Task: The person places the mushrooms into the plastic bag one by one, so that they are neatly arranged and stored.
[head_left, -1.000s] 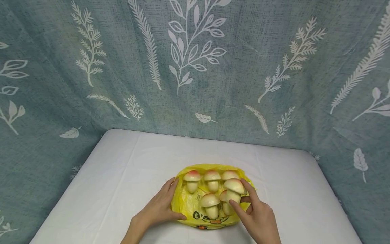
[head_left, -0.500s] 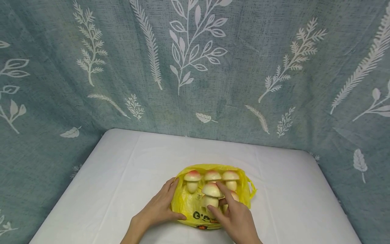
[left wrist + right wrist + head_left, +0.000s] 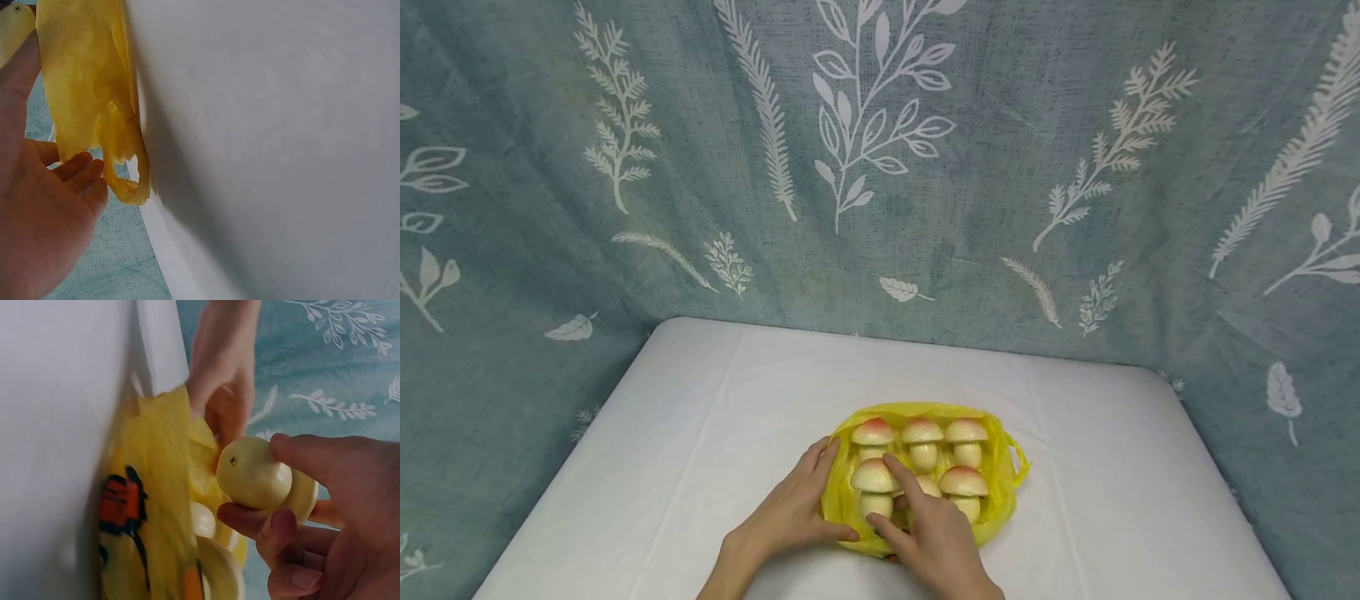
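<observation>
Six toy mushrooms stand in two rows on the yellow bag (image 3: 1000, 500) on the table (image 3: 700, 417). The right hand (image 3: 936, 542) pinches the front-left mushroom (image 3: 874, 487), not yet released, while the left hand (image 3: 790, 517) curls around the bag's edge, holding it down.

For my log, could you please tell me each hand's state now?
Left hand: grips the yellow plastic bag.
Right hand: holds a toy mushroom.
</observation>
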Motion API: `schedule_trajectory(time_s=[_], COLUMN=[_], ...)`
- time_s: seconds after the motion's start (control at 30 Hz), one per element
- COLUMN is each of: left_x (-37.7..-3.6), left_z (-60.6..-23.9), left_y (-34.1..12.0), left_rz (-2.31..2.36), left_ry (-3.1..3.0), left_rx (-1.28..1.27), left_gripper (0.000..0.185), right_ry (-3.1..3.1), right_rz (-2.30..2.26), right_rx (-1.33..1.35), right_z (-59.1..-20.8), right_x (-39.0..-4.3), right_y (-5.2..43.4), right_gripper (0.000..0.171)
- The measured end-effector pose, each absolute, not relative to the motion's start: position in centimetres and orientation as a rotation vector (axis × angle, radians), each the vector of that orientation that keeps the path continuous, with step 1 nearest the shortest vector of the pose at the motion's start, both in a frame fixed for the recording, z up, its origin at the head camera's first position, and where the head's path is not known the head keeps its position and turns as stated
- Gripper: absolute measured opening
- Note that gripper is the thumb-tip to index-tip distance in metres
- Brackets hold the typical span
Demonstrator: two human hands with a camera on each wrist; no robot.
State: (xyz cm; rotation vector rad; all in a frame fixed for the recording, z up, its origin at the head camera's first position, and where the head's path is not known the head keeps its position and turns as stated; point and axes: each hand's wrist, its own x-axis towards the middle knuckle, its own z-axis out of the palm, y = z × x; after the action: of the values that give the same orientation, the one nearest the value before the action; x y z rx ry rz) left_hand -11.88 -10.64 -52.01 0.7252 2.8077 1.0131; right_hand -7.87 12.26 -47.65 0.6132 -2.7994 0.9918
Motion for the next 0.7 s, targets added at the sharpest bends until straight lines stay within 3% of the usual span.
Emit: schedule_trajectory(time_s=[0.7], left_x=[-12.1], left_z=[-52.0], left_y=[-10.9], left_rz=[0.993], left_ry=[2.824], left_rx=[0.76], left_gripper=[0.123], right_ry=[-2.918], right_rz=[0.886], right_rx=[0.588], right_z=[-49.9], right_x=[-8.5], right_y=[9.8], right_gripper=[0.068])
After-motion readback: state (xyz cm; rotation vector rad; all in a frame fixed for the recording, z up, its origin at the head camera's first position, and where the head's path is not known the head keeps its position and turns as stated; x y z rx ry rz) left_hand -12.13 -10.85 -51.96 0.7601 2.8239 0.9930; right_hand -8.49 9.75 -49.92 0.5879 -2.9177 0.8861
